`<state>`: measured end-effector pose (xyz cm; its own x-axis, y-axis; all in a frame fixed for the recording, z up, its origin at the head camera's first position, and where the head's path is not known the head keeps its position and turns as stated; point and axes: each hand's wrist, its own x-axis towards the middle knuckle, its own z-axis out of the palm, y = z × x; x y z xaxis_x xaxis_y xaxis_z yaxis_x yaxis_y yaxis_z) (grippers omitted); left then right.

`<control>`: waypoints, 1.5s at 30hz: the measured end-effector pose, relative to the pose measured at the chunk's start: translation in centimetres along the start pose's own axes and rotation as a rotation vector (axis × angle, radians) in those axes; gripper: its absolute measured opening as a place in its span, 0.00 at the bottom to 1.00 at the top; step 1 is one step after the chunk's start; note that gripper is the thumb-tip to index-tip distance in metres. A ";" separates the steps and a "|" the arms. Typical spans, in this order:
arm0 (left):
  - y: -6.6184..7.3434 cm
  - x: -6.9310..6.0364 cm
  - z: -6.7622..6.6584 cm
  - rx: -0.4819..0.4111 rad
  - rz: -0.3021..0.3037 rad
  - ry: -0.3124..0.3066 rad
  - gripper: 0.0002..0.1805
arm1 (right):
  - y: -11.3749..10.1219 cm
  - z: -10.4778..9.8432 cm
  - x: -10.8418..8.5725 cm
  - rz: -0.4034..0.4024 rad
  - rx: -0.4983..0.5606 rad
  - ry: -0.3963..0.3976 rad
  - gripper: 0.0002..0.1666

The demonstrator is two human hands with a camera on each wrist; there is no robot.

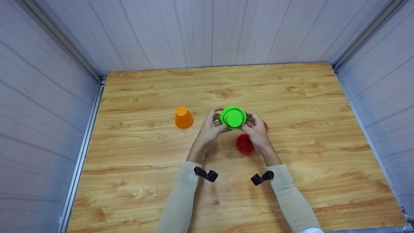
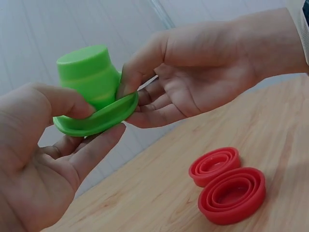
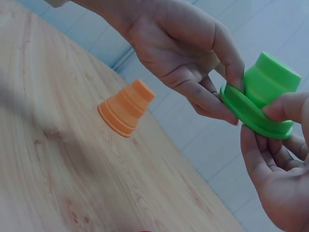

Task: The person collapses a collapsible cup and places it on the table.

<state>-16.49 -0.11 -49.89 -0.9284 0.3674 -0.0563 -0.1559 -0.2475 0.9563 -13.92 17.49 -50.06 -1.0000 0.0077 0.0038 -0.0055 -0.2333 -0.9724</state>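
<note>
A green collapsible cup is held above the table between both hands, its narrow end up and its wide rim low. My left hand pinches the rim from the left, thumb on top and fingers beneath. From the other side my right hand pinches the same rim, as the left wrist view shows with the green cup. The cup's lower part is folded into the rim while the narrow part stands out. Below the right hand lie two flattened red collapsible cups, one touching or nearly touching the other.
An orange collapsible cup stands extended, narrow end up, on the wooden table left of the hands. Pale panelled walls border the table at the back and both sides. The right hand partly hides the red cups in the head view.
</note>
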 end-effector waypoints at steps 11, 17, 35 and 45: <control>0.0 -0.5 -1.9 -0.127 -0.085 -0.136 0.18 | -0.2 -1.6 -0.1 0.084 0.183 -0.197 0.20; 0.4 -0.5 -1.9 -0.139 -0.100 -0.178 0.17 | -0.4 -2.1 -0.2 0.085 0.216 -0.234 0.19; 0.8 -0.5 -2.0 0.063 -0.099 -0.172 0.17 | -1.0 -2.1 -0.3 0.092 0.050 -0.202 0.25; 1.2 -0.7 -2.1 0.073 -0.136 -0.221 0.20 | -1.4 -2.3 -0.4 0.081 -0.053 -0.266 0.25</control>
<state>-16.75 -2.55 -49.29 -0.8032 0.5816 -0.1289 -0.2417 -0.1204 0.9629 -13.46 20.05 -49.28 -0.9637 -0.2663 -0.0197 0.0676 -0.1719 -0.9828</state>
